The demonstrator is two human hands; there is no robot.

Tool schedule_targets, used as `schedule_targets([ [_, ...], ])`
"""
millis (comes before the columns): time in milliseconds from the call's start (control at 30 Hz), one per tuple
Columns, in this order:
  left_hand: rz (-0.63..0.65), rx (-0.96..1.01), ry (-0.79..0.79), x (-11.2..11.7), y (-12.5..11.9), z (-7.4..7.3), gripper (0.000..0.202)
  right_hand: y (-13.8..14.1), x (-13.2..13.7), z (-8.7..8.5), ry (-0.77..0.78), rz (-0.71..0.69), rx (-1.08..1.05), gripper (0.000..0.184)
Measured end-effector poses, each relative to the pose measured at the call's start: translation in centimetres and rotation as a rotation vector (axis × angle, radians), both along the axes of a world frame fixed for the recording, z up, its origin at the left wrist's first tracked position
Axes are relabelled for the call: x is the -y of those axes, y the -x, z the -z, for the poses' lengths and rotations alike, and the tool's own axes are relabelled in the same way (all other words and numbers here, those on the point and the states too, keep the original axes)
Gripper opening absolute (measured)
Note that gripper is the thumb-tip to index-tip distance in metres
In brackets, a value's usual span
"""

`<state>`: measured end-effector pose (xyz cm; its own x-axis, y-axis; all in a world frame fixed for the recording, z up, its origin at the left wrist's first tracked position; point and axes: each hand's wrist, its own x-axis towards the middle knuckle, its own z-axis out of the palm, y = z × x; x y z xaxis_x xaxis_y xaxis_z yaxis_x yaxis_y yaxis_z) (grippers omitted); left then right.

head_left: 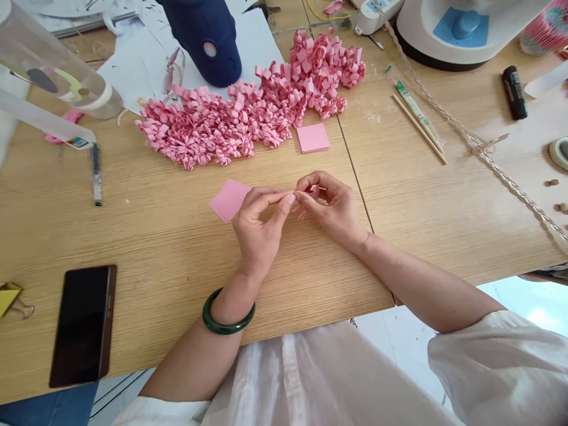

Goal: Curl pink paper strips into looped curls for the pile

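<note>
My left hand [261, 219] and my right hand [331, 204] meet fingertip to fingertip over the table. Between them they pinch a small strip of pink paper [315, 192], mostly hidden by the fingers, with narrow cut ends showing below. Both hands are closed. Partly behind my left hand lie flat pink paper squares [228, 200]. Beyond my right hand sits a small stack of pink paper [313, 137]. A long heap of curled pink paper flowers [239, 118] stretches across the table behind both hands.
A dark blue bottle [213, 47] stands behind the heap. A phone [83, 325] and a binder clip [13, 302] lie at left, below clear bottles [66, 71]. On the right are wooden sticks [419, 129], a braided cord [470, 137], a black marker [515, 93] and a white appliance [444, 35].
</note>
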<state>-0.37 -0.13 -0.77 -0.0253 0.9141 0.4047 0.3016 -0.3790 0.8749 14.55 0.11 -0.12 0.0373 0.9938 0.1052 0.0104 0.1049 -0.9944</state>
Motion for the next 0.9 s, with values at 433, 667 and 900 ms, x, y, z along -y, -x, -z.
schedule_targets([
  [433, 0.003, 0.063, 0.019, -0.6, 0.3, 0.0, 0.010, -0.5, -0.3, -0.5, 0.085, -0.085, -0.033, 0.031],
  [667, -0.017, 0.111, 0.095, -0.6, 0.2, 0.2, 0.015, -0.3, -0.2, 0.6, -0.004, -0.008, 0.152, 0.019],
  [900, 0.006, 0.094, 0.093, -0.4, 0.1, 0.0, 0.013, -0.2, -0.1, 0.4, -0.021, -0.008, 0.102, 0.021],
])
